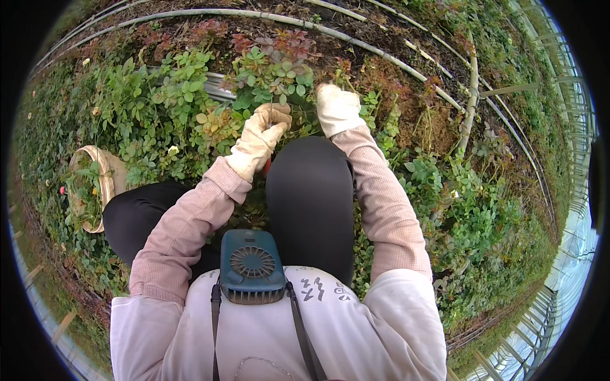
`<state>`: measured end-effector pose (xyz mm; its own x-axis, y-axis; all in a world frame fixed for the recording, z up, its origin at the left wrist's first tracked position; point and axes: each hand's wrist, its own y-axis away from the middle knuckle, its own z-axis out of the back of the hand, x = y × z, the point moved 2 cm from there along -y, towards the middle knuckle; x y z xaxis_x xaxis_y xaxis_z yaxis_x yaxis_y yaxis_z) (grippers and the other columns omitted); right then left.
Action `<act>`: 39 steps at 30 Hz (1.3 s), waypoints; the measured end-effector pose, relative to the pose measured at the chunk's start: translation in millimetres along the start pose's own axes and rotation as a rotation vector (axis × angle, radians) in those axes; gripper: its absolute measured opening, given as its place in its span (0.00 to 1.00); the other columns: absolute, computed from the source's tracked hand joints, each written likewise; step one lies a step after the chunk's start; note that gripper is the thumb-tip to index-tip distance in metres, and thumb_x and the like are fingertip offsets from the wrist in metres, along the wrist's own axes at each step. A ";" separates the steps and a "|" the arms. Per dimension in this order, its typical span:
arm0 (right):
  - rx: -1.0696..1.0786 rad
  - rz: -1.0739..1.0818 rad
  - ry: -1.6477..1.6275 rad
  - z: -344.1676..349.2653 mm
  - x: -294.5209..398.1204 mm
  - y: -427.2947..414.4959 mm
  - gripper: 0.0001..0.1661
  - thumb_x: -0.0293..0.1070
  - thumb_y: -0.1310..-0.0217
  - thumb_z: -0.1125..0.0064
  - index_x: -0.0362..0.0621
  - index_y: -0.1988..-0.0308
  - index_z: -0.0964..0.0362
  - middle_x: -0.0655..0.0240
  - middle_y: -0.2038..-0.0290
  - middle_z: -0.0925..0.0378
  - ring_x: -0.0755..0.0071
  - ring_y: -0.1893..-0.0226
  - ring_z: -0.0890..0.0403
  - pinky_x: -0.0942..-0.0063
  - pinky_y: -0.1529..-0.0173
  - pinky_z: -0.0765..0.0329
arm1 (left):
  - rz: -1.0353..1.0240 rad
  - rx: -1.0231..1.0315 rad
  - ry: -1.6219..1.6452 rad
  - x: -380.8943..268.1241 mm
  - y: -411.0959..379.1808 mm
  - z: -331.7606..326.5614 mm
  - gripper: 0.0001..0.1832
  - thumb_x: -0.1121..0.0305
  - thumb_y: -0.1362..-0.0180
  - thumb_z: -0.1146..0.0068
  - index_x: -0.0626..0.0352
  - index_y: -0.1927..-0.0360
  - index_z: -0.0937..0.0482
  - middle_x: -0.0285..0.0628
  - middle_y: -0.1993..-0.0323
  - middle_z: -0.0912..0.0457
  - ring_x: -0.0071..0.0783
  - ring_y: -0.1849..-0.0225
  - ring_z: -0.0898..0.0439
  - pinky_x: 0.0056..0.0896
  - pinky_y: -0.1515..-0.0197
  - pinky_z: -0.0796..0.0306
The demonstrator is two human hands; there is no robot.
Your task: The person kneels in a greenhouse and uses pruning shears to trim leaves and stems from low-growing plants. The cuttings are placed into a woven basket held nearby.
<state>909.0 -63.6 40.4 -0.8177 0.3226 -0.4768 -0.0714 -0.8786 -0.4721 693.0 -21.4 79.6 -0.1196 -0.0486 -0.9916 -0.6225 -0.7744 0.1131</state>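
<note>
My left hand [264, 133], in a cream work glove, is curled with thumb and forefinger together on a thin dark stem [271, 107]. That stem runs up toward a leafy rose shoot [271, 76] with green and reddish leaves. A small red-orange object [267, 166] peeks out beneath the left wrist; most of it is hidden. My right hand [338, 108], gloved too, is bent into a fist-like shape among the plants just beyond my raised knee [310, 190]. Its fingertips face away, so whether it grips anything cannot be seen.
At left a pale bucket [106, 190] leans over, with leafy cuttings inside. A long pale pipe [286, 20] curves across beyond the plants, meeting an upright pole [472, 95] at right. Dense rose bushes [457, 209] surround me. A blue neck-strapped fan [252, 264] hangs on my chest.
</note>
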 end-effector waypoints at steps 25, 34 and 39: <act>0.584 -0.569 -0.561 55.8 -42.4 -59.6 0.37 0.60 0.34 0.33 0.41 0.40 0.24 0.51 0.52 0.13 0.48 0.52 0.11 0.56 0.47 0.16 | 0.156 0.008 0.489 -86.3 8.6 93.5 0.16 0.71 0.33 0.35 0.70 0.45 0.18 0.48 0.43 0.17 0.35 0.53 0.12 0.37 0.48 0.18; 0.574 -0.823 -0.610 46.3 -40.8 -12.8 0.37 0.50 0.34 0.30 0.42 0.34 0.28 0.55 0.51 0.12 0.55 0.57 0.10 0.61 0.50 0.15 | 0.223 0.082 0.442 -95.6 -18.5 88.1 0.13 0.73 0.35 0.32 0.70 0.51 0.17 0.46 0.48 0.16 0.34 0.58 0.15 0.35 0.47 0.22; 0.612 -1.259 -0.924 77.0 -83.2 -35.2 0.41 0.52 0.32 0.31 0.39 0.30 0.31 0.53 0.48 0.13 0.54 0.54 0.10 0.59 0.49 0.15 | 0.221 0.131 0.433 -105.6 -18.0 95.8 0.11 0.73 0.36 0.32 0.69 0.54 0.16 0.47 0.47 0.16 0.31 0.56 0.15 0.34 0.47 0.21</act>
<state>935.6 -86.6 153.7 -0.1037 0.7785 0.6190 -0.9135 -0.3207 0.2502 642.8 58.2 188.3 0.0551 -0.4810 -0.8750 -0.7138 -0.6318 0.3023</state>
